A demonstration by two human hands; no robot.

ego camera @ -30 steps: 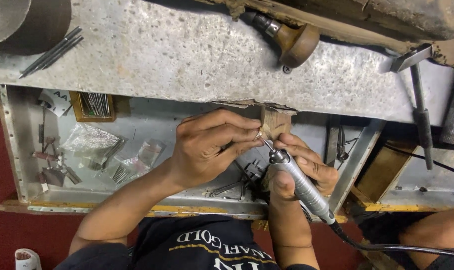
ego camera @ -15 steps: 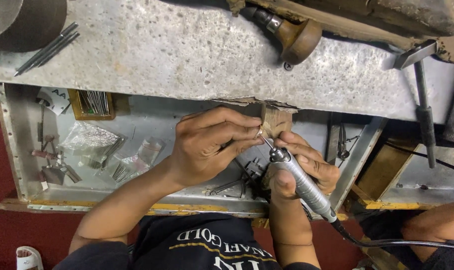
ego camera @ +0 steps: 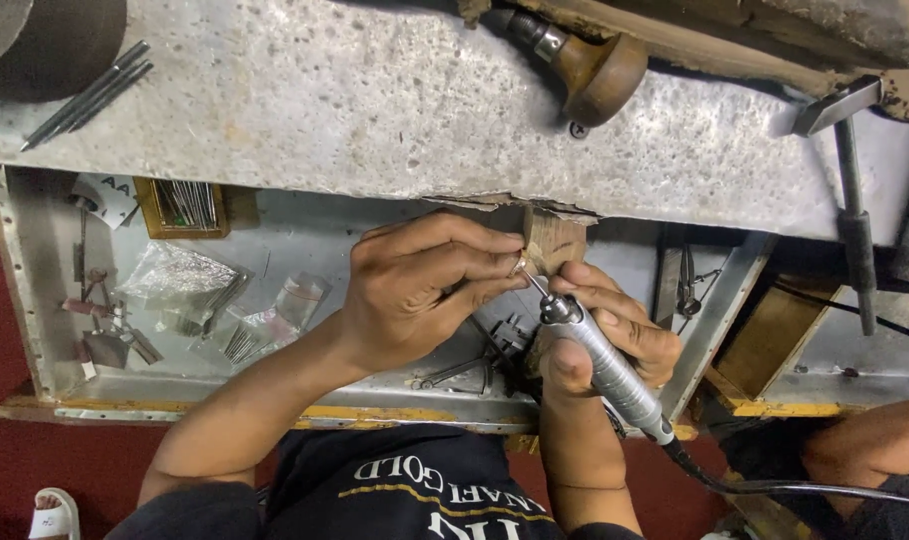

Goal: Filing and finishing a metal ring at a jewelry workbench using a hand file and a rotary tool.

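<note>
At the far left, a bundle of thin dark steel rods lies slantwise on the pitted grey metal bench top. Below its edge the open metal drawer tray holds a small wooden box of fine burrs and, nearer the middle, crumpled clear plastic packets among loose bits.

The left hand reaches in from the lower left, its fingers curled narrow and pinched together on a tiny pale metal piece (too small to tell its shape). That piece is pressed against the small worn wooden bench peg that juts out from the bench edge, just at centre.

Just right of it, the right hand is wrapped firmly around a slim silver rotary handpiece, thumb along the barrel; its thin bit angles up and left to meet the held piece. A black cable runs from the tool's rear toward the lower right.

Against the frames of a second and half a second ago, very little differs: both hands keep the same grip and the same spot at the peg, the bit stays on the piece, and only the view itself has drifted a hair.

Further right, a brown wooden-handled tool lies at the bench's top edge, and a steel hammer with a dark handle lies at the far right. Another person's bare knee shows in the lower right corner.
</note>
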